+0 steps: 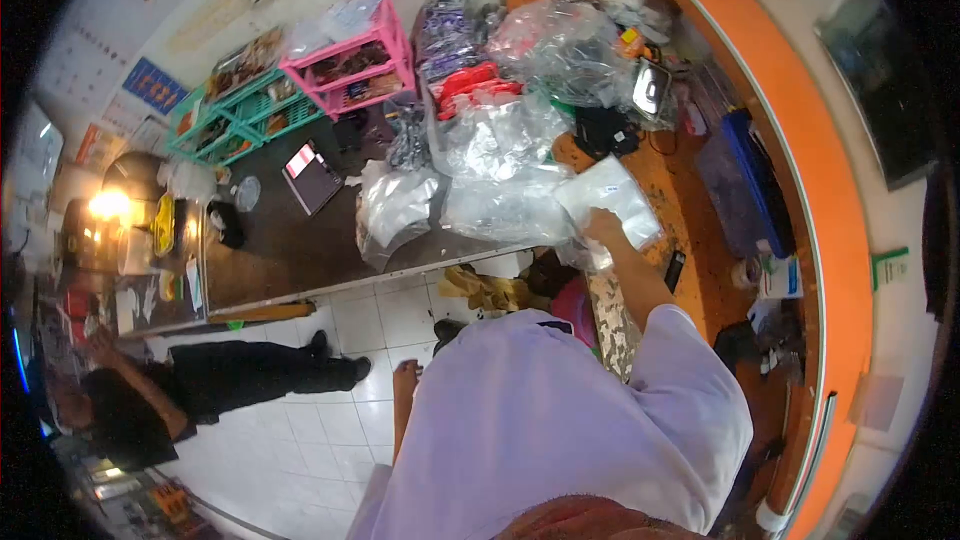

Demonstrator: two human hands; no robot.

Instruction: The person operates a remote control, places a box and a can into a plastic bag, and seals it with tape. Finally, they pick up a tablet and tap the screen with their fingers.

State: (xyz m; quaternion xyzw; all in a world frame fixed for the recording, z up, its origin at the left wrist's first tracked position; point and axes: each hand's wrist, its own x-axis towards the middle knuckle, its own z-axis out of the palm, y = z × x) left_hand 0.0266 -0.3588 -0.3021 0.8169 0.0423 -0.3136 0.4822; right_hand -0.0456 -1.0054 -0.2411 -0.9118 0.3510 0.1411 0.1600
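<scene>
My right hand point(603, 227) reaches over the counter's front edge, its fingers closed on a clear plastic bag point(590, 257). Just beyond it lies a flat stack of clear plastic bags point(615, 195). More loose clear bags point(505, 205) spread to the left of that hand, with red plastic bags point(475, 90) behind them. My left hand point(407, 374) hangs low at my side above the tiled floor, away from the counter. Its fingers look curled, and nothing shows in them.
A notebook-like dark item point(313, 180) lies on the dark counter point(270, 265). Pink point(350, 60) and green baskets point(245, 125) stand at the back. A blue bin point(745, 185) is on the right. Another person in black point(240, 380) stands at the left.
</scene>
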